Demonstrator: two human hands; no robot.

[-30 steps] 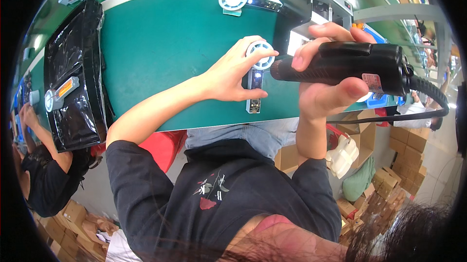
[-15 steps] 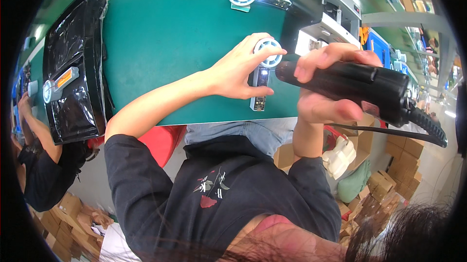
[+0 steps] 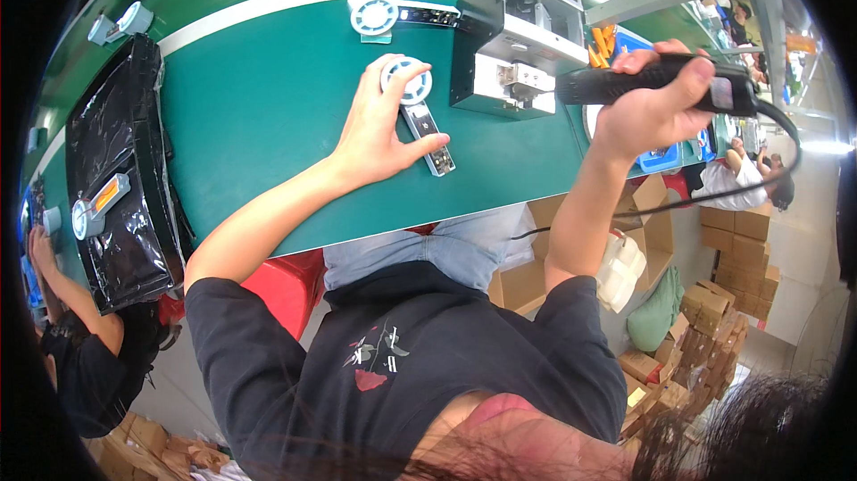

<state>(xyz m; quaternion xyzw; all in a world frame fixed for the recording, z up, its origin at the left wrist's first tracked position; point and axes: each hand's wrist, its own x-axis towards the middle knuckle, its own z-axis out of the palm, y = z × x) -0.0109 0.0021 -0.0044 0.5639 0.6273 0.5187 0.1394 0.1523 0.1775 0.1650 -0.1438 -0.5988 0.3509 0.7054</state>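
On the green bench lies a small handheld fan (image 3: 406, 82) with a round pale-blue grille and an opened handle that shows its circuit board. My left hand (image 3: 370, 128) grips it, fingers at the round head and thumb along the handle. To the right, in the air, my right hand (image 3: 656, 111) is wrapped round a black corded electric screwdriver (image 3: 616, 84). Its nose points left toward a grey metal machine (image 3: 522, 44) and stands apart from the fan. A second similar fan (image 3: 373, 13) lies farther back, its open handle reaching toward the machine.
A shiny black plastic-covered case (image 3: 116, 160) stands at the left with another open fan (image 3: 89, 218) on it. Blue trays (image 3: 659, 158) and orange parts (image 3: 602, 45) are beyond the machine. The screwdriver's cable (image 3: 678, 204) loops down at the right. A co-worker's arm (image 3: 76, 289) shows at far left.
The screwdriver in my right hand has moved away from the fan, to the right and back. My left hand still holds the fan, whose handle now slants. The whole view has shifted.
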